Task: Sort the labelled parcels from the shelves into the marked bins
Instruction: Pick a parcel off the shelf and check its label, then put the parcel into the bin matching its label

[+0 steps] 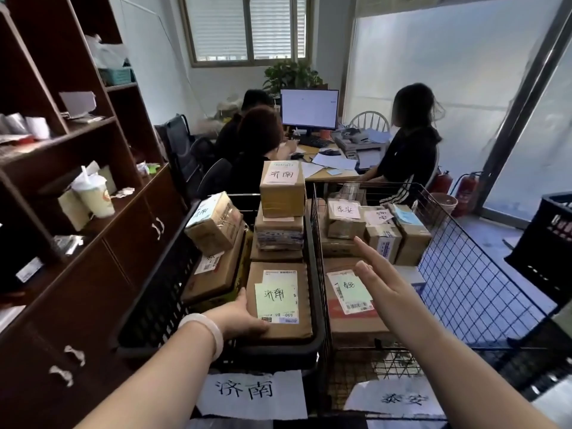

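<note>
1. Black bin (154,308), lower centre: brown parcels stacked high. The green-labelled parcel (278,300) lies at its near edge, and the left hand (241,314) grips its left corner.
2. Wire bin (464,283), just right: more labelled parcels (343,218). The right hand (383,286) hovers over them, fingers straight, holding nothing.
3. Paper signs (252,394) hang on both bin fronts.
4. Shelves (62,134) fill the left of the frame; people sit at a bench (328,176), upper centre.

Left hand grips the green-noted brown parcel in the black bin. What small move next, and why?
Probably the left hand lets go of the brown cardboard parcel with the green note: it already sits in the black plastic bin, and its note matches the bin's white paper sign.
</note>
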A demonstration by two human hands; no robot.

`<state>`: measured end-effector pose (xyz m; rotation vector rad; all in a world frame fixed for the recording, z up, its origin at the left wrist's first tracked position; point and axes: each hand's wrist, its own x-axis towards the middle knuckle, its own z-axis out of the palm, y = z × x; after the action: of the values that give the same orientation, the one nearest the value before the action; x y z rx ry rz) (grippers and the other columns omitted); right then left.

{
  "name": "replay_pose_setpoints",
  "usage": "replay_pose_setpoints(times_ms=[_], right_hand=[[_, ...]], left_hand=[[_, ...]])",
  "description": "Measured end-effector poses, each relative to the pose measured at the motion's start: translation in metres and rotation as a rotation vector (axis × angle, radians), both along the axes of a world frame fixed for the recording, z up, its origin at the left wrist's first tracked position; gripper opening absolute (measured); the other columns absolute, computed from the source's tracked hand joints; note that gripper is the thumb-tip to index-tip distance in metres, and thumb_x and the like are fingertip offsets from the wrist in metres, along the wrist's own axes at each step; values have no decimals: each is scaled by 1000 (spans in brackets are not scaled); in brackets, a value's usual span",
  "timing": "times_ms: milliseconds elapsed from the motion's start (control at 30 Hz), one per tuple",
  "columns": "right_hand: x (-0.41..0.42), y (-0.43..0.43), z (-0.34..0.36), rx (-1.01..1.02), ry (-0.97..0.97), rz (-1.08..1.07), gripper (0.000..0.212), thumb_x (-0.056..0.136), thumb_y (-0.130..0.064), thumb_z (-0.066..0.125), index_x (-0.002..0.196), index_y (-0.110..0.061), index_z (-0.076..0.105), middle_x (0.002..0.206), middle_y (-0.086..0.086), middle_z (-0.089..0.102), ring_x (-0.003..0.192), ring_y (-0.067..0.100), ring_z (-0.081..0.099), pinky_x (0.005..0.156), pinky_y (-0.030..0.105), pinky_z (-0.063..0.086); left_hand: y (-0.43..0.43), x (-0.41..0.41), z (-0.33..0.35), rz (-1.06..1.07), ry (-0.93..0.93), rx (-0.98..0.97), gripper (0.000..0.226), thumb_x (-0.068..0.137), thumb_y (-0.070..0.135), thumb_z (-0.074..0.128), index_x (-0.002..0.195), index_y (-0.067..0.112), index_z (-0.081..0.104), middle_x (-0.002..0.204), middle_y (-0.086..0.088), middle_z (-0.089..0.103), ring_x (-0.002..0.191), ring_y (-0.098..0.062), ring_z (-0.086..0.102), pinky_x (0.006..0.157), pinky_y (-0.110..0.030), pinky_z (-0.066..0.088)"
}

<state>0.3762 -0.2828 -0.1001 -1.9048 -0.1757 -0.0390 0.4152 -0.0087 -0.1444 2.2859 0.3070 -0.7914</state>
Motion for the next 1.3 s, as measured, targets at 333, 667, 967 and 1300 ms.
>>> replay_pose_setpoints(times_ms=[333, 667, 967, 1300], right_hand=[[-54, 4, 0, -317, -78, -166, 64, 83, -67, 52, 137, -68, 19, 135, -31, 30, 128, 3, 34, 99, 31, 33], [-197, -5, -4, -927, -41, -583, 91, 77, -80, 40, 148, -49, -9, 162, -11, -8, 147, 11, -12, 121, 39, -1], [-374, -25, 1, -1004, 92, -1033, 91, 79, -77, 41, 151, -43, -3, 161, -12, -9, 144, 4, -18, 118, 34, -11], [-540, -53, 16, -984, 241, -1392, 92, 80, -65, 55, 149, -46, -3, 161, -14, -5, 146, 6, -13, 120, 39, -2]], left_hand=[[-21, -22, 16, -264, -508, 377, 100, 86, 66, 59, 158, 37, -6, 168, -4, 4, 153, -30, 11, 120, -51, 21], [-102, -110, 48, -778, -1127, 144, 88, 84, 76, 41, 150, 53, -13, 166, 11, -8, 150, -10, -18, 112, -40, -23], [-193, -240, 48, -1140, -1248, -193, 88, 87, 71, 46, 152, 52, -10, 166, 13, -10, 147, -4, -23, 111, -33, -29], [-281, -380, 68, -1400, -1277, -495, 77, 90, 68, 41, 155, 48, 5, 167, 7, 7, 153, -12, -3, 121, -42, -3]])
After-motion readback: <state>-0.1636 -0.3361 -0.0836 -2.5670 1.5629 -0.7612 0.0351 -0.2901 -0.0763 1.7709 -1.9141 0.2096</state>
